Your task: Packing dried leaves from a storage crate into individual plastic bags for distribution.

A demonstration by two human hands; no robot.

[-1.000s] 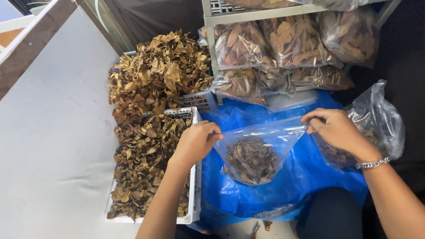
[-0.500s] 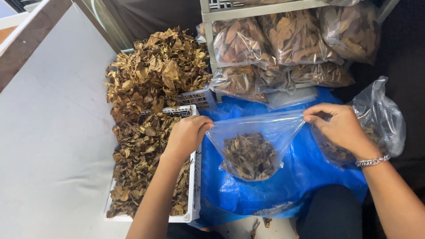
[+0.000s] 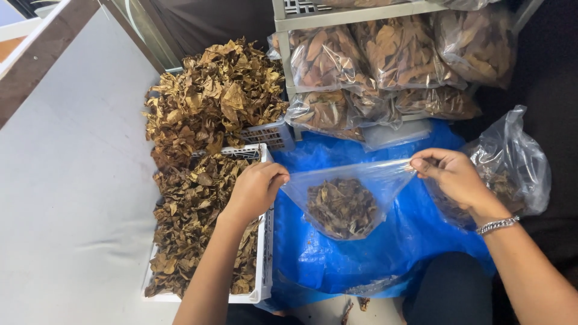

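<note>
From the head camera, looking down, the left hand [image 3: 256,189] and the right hand [image 3: 453,177] are well apart, each pinched shut on an opposite top corner of a clear plastic bag [image 3: 349,195], which hangs stretched between them with its mouth edge pulled taut; the left hand's fingers [image 3: 278,177] curl around the bag's near-left corner, and the right hand's fingertips [image 3: 421,165] nip the other corner. A small heap of dried brown leaves [image 3: 340,207] sits in the bottom of the bag, sagging below the line of the two hands. Beneath the bag and both hands spreads a blue tarp [image 3: 361,259]. Just under and outward of the left hand stands a white slatted crate [image 3: 263,265] filled with loose dried leaves, and beyond that hand a second crate [image 3: 271,135] carries a taller pile of dried leaves [image 3: 211,102]. Further outward from the left hand lies the pale grey bench [image 3: 66,198]. Just outward of the right hand, behind its wrist with a silver bracelet [image 3: 497,225], rests another clear bag [image 3: 515,162], crumpled and partly filled with leaves. Ahead of both hands, a grey shelf rack [image 3: 337,15] holds several packed bags of leaves [image 3: 391,54], stacked close together
</note>
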